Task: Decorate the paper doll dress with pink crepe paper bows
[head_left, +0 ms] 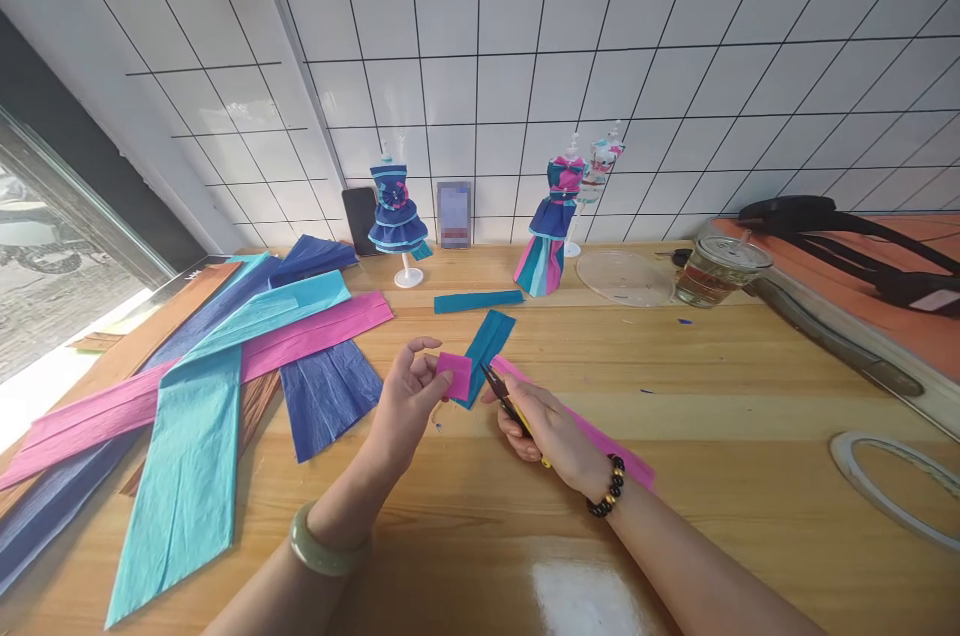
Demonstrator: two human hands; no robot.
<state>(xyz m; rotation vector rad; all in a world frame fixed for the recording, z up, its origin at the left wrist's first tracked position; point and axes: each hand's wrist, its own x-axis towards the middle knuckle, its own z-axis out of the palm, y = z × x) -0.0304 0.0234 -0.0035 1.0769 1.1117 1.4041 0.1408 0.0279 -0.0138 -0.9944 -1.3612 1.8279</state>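
"Two hands; how do the fingers stand?"
"Left hand (409,391): thumb and fingertip pinch the pink square (456,374) at its left edge, the others loosely curled. Right hand (551,426): wrapped round the scissors (514,408); blade opening, I can't tell."
"And room?"
"Tabletop (720,386) spreads rightward to the white ring (849,466). Dark blue paper (326,401) edges up near the left hand."
"Directions?"
"Blades point forward-left, just beside the square, over the teal strip (489,338). The pink strip (626,456) runs lengthwise from far left to near right, partly beneath the right hand."
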